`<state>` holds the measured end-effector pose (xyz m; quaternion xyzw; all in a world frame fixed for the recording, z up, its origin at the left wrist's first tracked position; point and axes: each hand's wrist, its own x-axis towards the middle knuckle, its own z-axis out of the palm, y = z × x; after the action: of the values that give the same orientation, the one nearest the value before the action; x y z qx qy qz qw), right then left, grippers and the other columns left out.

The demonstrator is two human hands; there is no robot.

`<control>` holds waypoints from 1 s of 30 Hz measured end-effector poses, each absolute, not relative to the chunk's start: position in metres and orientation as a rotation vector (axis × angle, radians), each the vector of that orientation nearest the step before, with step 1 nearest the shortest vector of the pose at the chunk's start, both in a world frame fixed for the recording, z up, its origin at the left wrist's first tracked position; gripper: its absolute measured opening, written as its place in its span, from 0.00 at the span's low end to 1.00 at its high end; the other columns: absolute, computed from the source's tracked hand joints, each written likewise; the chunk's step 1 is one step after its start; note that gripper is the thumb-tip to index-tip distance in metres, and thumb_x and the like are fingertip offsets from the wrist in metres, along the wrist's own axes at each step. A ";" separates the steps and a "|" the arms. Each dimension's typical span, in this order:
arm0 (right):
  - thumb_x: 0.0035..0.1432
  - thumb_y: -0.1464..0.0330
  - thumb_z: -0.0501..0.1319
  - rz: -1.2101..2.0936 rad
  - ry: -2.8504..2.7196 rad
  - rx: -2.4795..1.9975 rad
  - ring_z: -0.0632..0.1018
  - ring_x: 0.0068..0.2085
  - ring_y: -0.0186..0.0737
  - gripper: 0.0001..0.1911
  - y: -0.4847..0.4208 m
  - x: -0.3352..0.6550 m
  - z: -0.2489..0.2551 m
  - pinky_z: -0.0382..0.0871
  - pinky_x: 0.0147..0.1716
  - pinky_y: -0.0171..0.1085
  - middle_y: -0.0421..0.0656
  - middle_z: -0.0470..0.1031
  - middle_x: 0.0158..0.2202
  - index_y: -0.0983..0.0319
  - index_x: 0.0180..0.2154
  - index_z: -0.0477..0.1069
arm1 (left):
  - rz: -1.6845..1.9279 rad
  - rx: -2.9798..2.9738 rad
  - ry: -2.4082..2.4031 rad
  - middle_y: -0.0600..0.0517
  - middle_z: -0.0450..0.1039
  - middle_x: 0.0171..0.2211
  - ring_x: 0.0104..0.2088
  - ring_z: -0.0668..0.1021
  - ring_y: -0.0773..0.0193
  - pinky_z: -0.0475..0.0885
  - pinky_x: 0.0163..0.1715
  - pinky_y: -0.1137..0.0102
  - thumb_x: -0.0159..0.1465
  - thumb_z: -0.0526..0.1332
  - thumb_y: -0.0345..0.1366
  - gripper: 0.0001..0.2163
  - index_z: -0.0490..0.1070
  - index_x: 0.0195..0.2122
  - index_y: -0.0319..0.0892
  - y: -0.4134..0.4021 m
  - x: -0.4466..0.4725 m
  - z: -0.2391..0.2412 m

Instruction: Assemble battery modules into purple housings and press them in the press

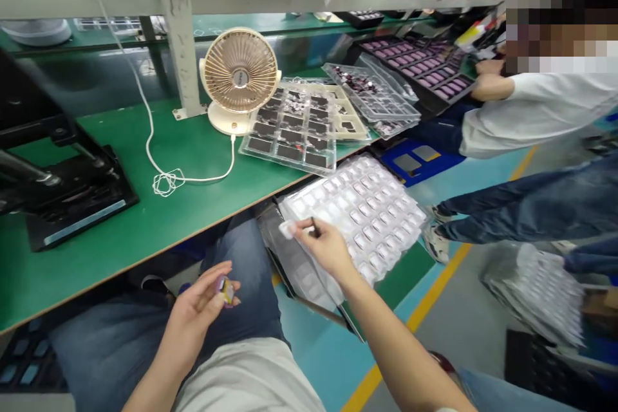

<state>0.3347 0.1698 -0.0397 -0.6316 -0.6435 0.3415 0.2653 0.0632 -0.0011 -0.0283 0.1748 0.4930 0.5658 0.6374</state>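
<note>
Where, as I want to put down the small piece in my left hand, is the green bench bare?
Bare green bench lies between the black stand and the white cable, and along the front edge below the cable's coil. Right of the fan it is crowded with overlapping trays.

Green-topped workbench (168, 209) fills 9 to 10 o'clock, thin tan edging along its near side. Cream upright post (176, 45) at 10 o'clock, foot bolted to the bench. Pale shelf rail (101, 3) with tan strip, spanning 10 to past 1 o'clock. Dark glossy panel (113, 80) behind the post, faint light reflections on it. Second green surface (284, 24) beyond, 12 o'clock. Floor (313, 335): teal at 6 o'clock, grey at 4; yellow stripe (420, 314) between them, slanting up toward 3.
</note>
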 end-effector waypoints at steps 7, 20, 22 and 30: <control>0.58 0.47 0.74 1.692 -1.625 -1.336 0.62 0.25 0.30 0.24 0.107 0.235 -0.032 0.55 0.25 0.33 0.37 0.71 0.23 0.62 0.34 0.83 | 1.256 0.470 1.000 0.37 0.78 0.62 0.49 0.84 0.49 0.84 0.44 0.60 0.67 0.73 0.43 0.20 0.83 0.58 0.45 0.004 0.055 -0.034; 0.52 0.55 0.80 2.573 -1.033 -1.015 0.53 0.17 0.22 0.22 0.108 0.197 -0.026 0.44 0.17 0.28 0.30 0.68 0.20 0.61 0.37 0.76 | 1.410 0.438 0.986 0.36 0.73 0.67 0.49 0.85 0.44 0.84 0.43 0.55 0.64 0.75 0.43 0.18 0.85 0.54 0.44 -0.029 0.019 -0.033; 0.54 0.57 0.80 2.267 -1.290 -0.981 0.70 0.21 0.26 0.17 0.102 0.193 -0.020 0.59 0.18 0.29 0.41 0.83 0.33 0.60 0.38 0.82 | 1.461 0.407 1.007 0.36 0.71 0.69 0.52 0.84 0.42 0.84 0.46 0.54 0.63 0.76 0.43 0.19 0.85 0.54 0.45 -0.032 0.015 -0.032; 0.65 0.71 0.73 1.272 -2.034 -0.535 0.89 0.47 0.45 0.14 0.077 0.177 -0.003 0.87 0.48 0.40 0.44 0.85 0.53 0.51 0.51 0.86 | 1.641 0.493 1.159 0.38 0.78 0.63 0.65 0.77 0.41 0.73 0.64 0.52 0.61 0.78 0.38 0.21 0.84 0.56 0.48 -0.041 0.008 -0.033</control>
<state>0.1774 0.0767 -0.0034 -0.2052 -0.7796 0.4876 0.3351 0.0081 -0.0411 -0.0331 0.2046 0.4816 0.6819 0.5111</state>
